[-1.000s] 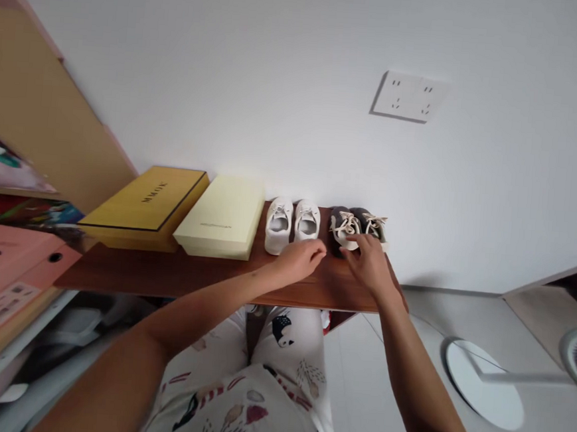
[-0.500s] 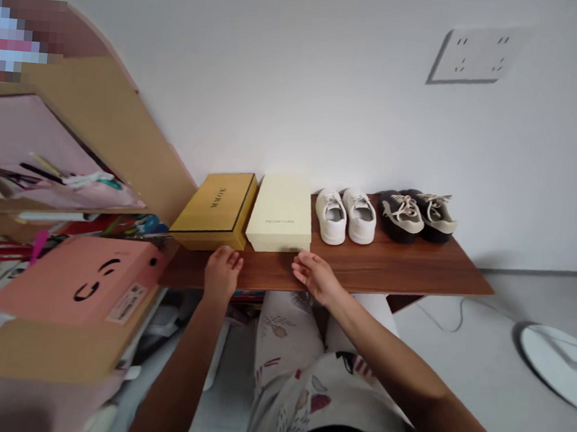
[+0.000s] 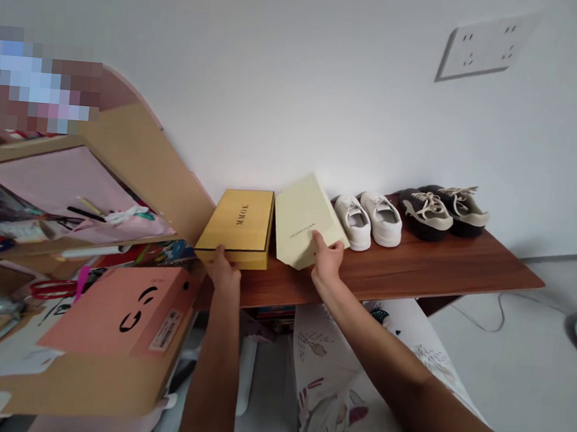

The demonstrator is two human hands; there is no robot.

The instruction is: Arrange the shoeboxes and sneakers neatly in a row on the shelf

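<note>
A yellow shoebox [image 3: 238,222] marked MMOK rests on the brown wooden board [image 3: 414,266]. My left hand [image 3: 223,269] grips its front edge, thumb on the lid and the other fingers partly hidden against the front. Beside it, a cream shoebox [image 3: 301,214] sits turned at an angle and looks tilted. My right hand [image 3: 329,258] holds the front right part of that cream box, thumb on top; the fingers beneath are partly hidden. Just right of the cream box stands a pair of white sneakers [image 3: 371,219], very close to its corner.
Dark sneakers with beige laces [image 3: 436,211] stand farther right on the board. To the left, a desk shelf [image 3: 105,381] carries a pink box [image 3: 121,309], red scissors [image 3: 53,289] and clutter. A wall socket plate [image 3: 486,48] is above; a cable [image 3: 498,316] lies on the floor.
Both hands have moved onto the boxes: the left onto the yellow one, the right onto the cream one. The cream box has turned from its straight position. The view has shifted left.
</note>
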